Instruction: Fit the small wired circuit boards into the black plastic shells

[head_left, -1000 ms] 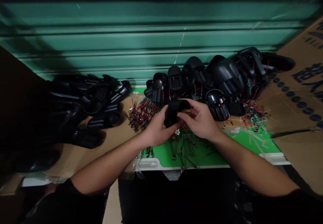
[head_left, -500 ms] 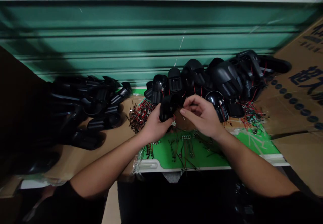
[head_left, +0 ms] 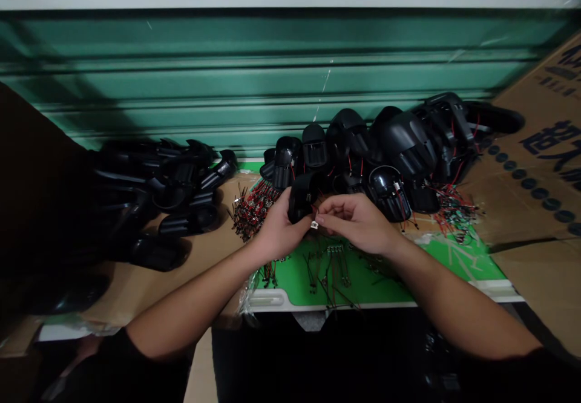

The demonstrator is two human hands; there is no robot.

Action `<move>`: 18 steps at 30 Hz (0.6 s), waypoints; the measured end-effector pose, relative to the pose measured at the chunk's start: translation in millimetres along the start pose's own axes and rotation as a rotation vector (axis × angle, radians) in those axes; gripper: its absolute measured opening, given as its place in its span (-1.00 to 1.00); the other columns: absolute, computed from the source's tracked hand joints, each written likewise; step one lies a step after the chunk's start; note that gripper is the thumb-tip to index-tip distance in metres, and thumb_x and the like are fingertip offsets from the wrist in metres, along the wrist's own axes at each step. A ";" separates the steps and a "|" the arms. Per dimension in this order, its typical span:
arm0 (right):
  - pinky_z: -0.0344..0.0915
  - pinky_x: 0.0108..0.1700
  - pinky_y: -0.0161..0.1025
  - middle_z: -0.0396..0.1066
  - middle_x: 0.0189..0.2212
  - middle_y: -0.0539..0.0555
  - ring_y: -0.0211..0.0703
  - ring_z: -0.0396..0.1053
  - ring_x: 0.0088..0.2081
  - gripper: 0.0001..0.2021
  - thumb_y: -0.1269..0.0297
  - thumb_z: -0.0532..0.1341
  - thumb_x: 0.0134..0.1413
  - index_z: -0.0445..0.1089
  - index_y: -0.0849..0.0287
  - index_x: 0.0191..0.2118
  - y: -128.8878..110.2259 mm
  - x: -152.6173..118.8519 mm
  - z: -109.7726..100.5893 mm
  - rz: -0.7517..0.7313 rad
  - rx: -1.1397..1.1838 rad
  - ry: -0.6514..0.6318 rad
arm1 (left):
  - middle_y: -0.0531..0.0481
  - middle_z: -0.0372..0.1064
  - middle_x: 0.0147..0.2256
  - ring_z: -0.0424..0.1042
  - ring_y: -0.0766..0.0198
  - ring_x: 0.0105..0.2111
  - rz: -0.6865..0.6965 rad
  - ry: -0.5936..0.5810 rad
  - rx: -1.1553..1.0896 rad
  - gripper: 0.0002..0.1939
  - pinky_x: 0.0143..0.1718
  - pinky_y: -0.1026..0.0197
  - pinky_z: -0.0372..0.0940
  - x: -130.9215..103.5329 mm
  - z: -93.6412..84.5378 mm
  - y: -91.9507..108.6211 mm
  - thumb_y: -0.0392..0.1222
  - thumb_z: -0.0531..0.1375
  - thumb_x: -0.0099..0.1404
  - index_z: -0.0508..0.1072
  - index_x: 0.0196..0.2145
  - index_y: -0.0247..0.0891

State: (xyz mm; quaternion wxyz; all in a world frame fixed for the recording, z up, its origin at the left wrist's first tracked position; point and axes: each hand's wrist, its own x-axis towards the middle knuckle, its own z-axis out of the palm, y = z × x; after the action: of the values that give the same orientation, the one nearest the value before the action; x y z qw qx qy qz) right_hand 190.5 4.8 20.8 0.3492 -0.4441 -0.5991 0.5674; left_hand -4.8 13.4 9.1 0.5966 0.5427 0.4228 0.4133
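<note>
My left hand [head_left: 280, 229] is wrapped round a black plastic housing [head_left: 299, 198], its hollow side partly hidden by shadow. My right hand [head_left: 361, 221] is closed in a pinch just right of the housing, on a thin wire [head_left: 316, 209]. A small pale part [head_left: 314, 225] shows at those fingertips, close to my left thumb. Below both hands, several wired small parts [head_left: 334, 250] lie in a row on the green board [head_left: 290, 288]. A thick bundle of red and black wires [head_left: 252, 209] lies left of my left hand.
Black housings with red wires [head_left: 403, 140] are piled along the back right. More black housings [head_left: 181, 179] lie on cardboard at the left. A printed cardboard box [head_left: 540, 167] stands right, with loose wires [head_left: 456, 209] beside it. A green slatted wall [head_left: 227, 76] closes the back.
My right hand has moved down and left towards the housing, its fingers now pinched together. The small pale part shows more plainly between the hands. My left hand keeps its hold.
</note>
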 end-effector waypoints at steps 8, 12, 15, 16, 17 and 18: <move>0.32 -0.37 -0.30 0.52 -0.39 -0.01 -0.28 0.42 -0.43 -0.94 0.32 0.29 0.35 0.52 0.15 -0.16 6.0 -0.5 -4.5 -0.517 -0.538 0.248 | 0.08 0.46 -0.43 0.51 0.28 -0.52 -0.149 -0.185 -0.208 -0.54 -0.50 0.21 0.49 -0.3 0.3 5.2 -0.21 0.46 0.14 0.34 -0.10 -0.29; 0.30 -0.37 -0.30 0.48 -0.37 -0.01 -0.29 0.40 -0.42 -0.95 0.37 0.26 0.37 0.49 0.15 -0.13 9.1 1.3 -4.0 -0.604 -0.591 0.207 | 0.09 0.46 -0.45 0.52 0.27 -0.52 -0.144 -0.203 -0.230 -0.53 -0.52 0.21 0.50 -1.0 0.9 1.9 -0.20 0.46 0.16 0.32 -0.08 -0.28; 0.29 -0.37 -0.28 0.45 -0.38 0.00 -0.26 0.39 -0.40 -0.94 0.39 0.24 0.38 0.47 0.16 -0.12 9.5 2.1 -3.8 -0.662 -0.647 0.204 | 0.09 0.46 -0.45 0.52 0.26 -0.51 -0.146 -0.211 -0.244 -0.52 -0.53 0.22 0.50 -1.5 1.5 1.6 -0.20 0.45 0.17 0.31 -0.07 -0.28; 0.28 -0.38 -0.27 0.44 -0.37 0.00 -0.25 0.39 -0.40 -0.94 0.40 0.23 0.39 0.46 0.16 -0.12 9.6 2.3 -3.8 -0.676 -0.660 0.200 | 0.09 0.46 -0.45 0.52 0.26 -0.51 -0.148 -0.210 -0.248 -0.52 -0.54 0.22 0.50 -1.6 1.6 1.7 -0.20 0.45 0.18 0.30 -0.06 -0.27; 0.28 -0.38 -0.27 0.44 -0.37 0.01 -0.25 0.38 -0.40 -0.93 0.41 0.22 0.39 0.46 0.17 -0.10 9.8 2.5 -3.9 -0.685 -0.671 0.194 | 0.09 0.45 -0.45 0.52 0.25 -0.51 -0.150 -0.210 -0.253 -0.51 -0.54 0.22 0.50 -1.7 1.7 1.6 -0.19 0.45 0.18 0.29 -0.06 -0.26; 0.28 -0.38 -0.27 0.44 -0.36 0.02 -0.25 0.38 -0.40 -0.92 0.41 0.21 0.40 0.45 0.17 -0.09 10.1 2.6 -4.0 -0.692 -0.680 0.184 | 0.10 0.46 -0.46 0.52 0.25 -0.51 -0.151 -0.210 -0.257 -0.50 -0.55 0.22 0.50 -1.8 1.7 1.4 -0.19 0.45 0.18 0.29 -0.06 -0.26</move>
State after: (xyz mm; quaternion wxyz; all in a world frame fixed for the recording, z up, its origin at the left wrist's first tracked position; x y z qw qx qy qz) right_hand 194.6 8.3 11.1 0.4040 -0.3562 -0.8293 0.1487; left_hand -3.7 11.3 10.7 0.7313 0.4687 0.3416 0.3590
